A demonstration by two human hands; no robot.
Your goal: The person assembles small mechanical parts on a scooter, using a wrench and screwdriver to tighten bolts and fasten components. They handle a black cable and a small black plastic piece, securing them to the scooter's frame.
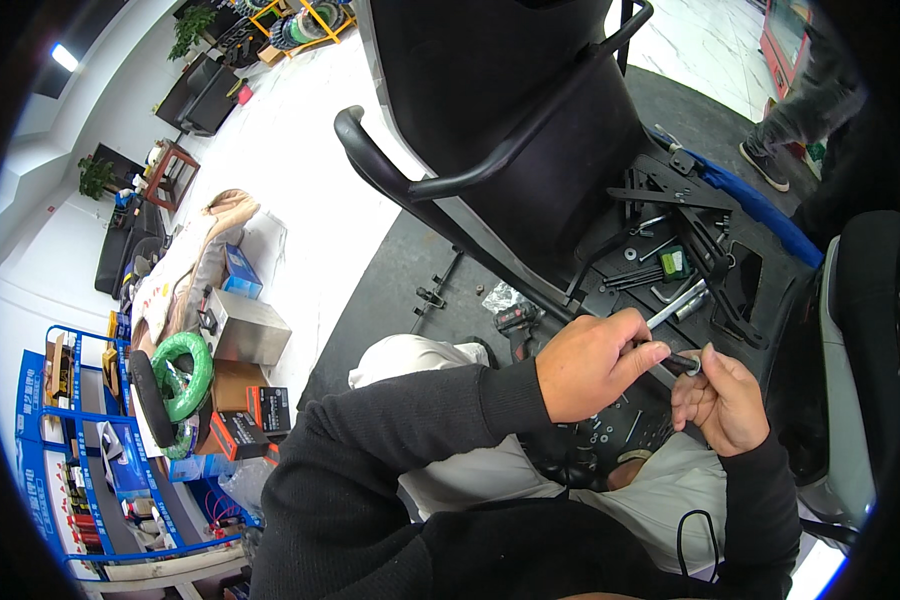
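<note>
My left hand (pixel 592 368) is closed round a short, dark rod-shaped part (pixel 678 362), pointing to the right. At its far end is a small round metal piece (pixel 693 368), like a washer or a bolt head. The thumb and fingers of my right hand (pixel 725 402) close round that end. Just beyond the left fingers a silver tool shaft (pixel 674 304) slants up to the right; whether the left hand touches it, I cannot tell. Beyond my hands, black metal brackets (pixel 702 240), hex keys (pixel 635 278) and a green-and-black box (pixel 674 262) lie on a black footboard.
A black vehicle front panel (pixel 510 110) with tubular bars (pixel 390 175) rises ahead. A power drill (pixel 516 322) lies left of my hands, and loose bolts and washers (pixel 602 432) lie below. A black seat (pixel 875 320) stands right; another person's leg (pixel 805 115) is beyond. Blue shelves (pixel 80 415) stand left.
</note>
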